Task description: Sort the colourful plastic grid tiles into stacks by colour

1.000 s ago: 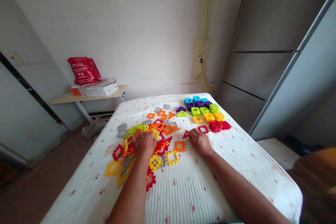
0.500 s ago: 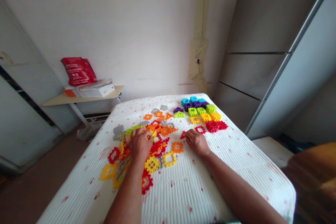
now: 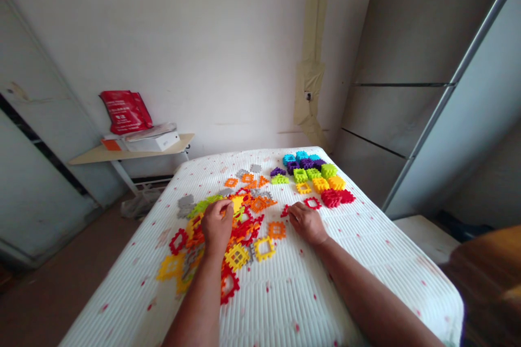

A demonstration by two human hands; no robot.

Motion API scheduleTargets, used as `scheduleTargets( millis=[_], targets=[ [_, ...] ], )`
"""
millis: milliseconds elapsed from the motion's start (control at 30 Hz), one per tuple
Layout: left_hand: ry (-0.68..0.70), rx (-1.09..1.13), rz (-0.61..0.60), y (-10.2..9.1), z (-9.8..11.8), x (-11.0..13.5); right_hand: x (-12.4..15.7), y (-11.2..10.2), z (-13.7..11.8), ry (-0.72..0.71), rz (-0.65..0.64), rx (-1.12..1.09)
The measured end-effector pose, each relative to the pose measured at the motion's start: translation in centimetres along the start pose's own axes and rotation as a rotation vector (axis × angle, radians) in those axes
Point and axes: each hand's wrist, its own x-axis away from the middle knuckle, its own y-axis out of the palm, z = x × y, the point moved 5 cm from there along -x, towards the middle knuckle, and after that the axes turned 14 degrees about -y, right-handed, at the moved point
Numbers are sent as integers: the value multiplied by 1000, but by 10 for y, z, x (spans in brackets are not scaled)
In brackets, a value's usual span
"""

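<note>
Head view: a yellow plastic lattice tile (image 3: 237, 203) atop the pile (image 3: 248, 227) on the bed (image 3: 366, 260) is being pinched by the earlier-flat left hand (image 3: 217, 226), a red tile (image 3: 285, 210) being touched by the open fingers (image 3: 293, 211) of the right hand (image 3: 306, 221).

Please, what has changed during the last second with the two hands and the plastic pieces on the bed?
The left hand lay flat on the mixed pile. Now its fingers have drawn together at a yellow piece, though it is unclear whether they hold it firmly. The right hand stayed resting beside a red piece, and the sorted stacks are unchanged.
</note>
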Motion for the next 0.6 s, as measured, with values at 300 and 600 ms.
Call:
scheduleTargets(
  millis=[300,600],
  targets=[
    [-405,653,-304,21,-3,13,2,1,-1,-2,51,-42],
    [-460,607,-562,44,13,38,0,-8,-26,-156,195,-253]
  ],
)
